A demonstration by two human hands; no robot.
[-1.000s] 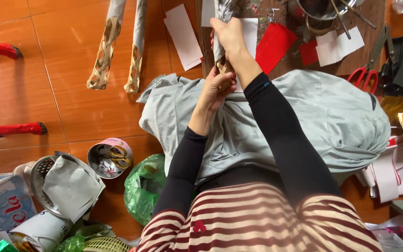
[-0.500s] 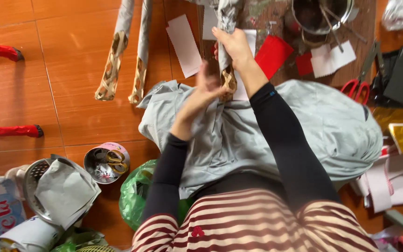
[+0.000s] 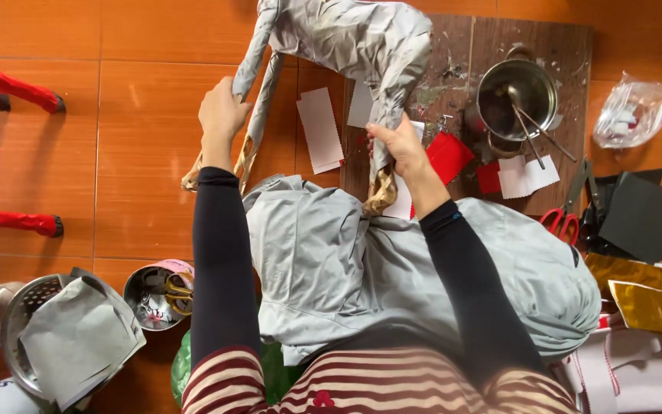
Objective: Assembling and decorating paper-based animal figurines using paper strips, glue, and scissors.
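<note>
The left hand (image 3: 222, 115) is closed around one thin leg of a grey paper-wrapped animal figure (image 3: 354, 34), its grip pinching the leg partway down; a second wrapped leg runs just beside it on the right, and both legs end in bare woven feet below the hand. The right hand (image 3: 398, 146) is closed on another leg of the same figure, fingers wrapped round it above its woven foot (image 3: 381, 192). The figure's body hangs above and between the two hands, reaching the top edge of the view.

Just right of the right hand lie red paper pieces (image 3: 447, 156) on a wooden board (image 3: 568, 46), with a metal pot (image 3: 516, 96) further right and red-handled scissors (image 3: 561, 222) beyond that. Between the hands lie white paper strips (image 3: 320, 129) on the tiled floor (image 3: 132, 130). Left of the left hand the floor is open as far as two red bars (image 3: 13, 84). Below both hands grey cloth (image 3: 323, 261) covers the lap; a small tin (image 3: 158, 295) sits lower left.
</note>
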